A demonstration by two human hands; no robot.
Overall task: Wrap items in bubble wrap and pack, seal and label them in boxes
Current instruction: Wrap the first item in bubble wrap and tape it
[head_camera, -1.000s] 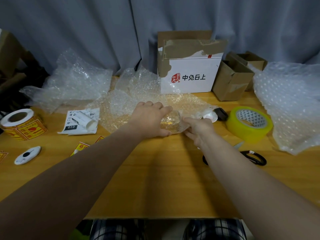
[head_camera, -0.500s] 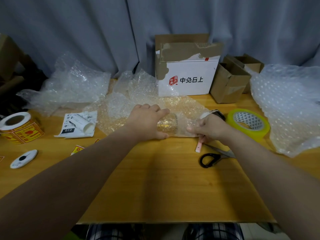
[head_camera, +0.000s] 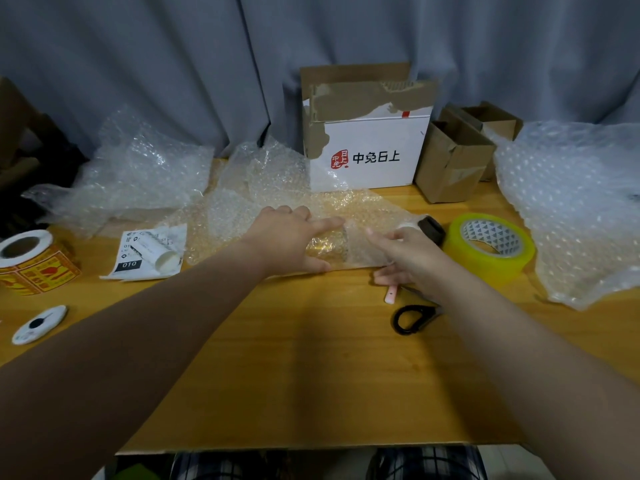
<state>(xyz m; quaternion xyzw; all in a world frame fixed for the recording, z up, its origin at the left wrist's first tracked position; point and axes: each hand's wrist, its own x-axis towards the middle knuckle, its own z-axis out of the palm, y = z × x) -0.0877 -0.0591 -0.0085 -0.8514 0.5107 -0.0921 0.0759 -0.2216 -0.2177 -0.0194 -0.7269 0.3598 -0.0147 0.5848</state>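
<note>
Status: we're still pinning the gold item [head_camera: 327, 245] under the bubble wrap sheet [head_camera: 363, 209] with the left hand [head_camera: 289, 237], grip released, fingers lying flat on top of the wrap. Change over the last half second: the right hand [head_camera: 408, 256] is no longer bunching the near right edge of the sheet. Its grip is now released too, fingers stretching out against the flap and pushing it up toward the item's end. We're reading this as the end-fold of the wrap, not finished: the flap is standing rather than lying flat, and nothing is taping it down. The item is sitting mid-surface, in front of the white printed box [head_camera: 367, 150], not in any container yet. That box is standing open with torn flaps and we're not seeing inside it. Same for the two small brown cartons [head_camera: 453, 161] beside it: open, contents hidden. The yellow tape roll [head_camera: 491, 247] and the scissors [head_camera: 412, 318] are lying just beside the right hand, the label roll [head_camera: 31, 261] far left on the surface [head_camera: 311, 375].
</note>
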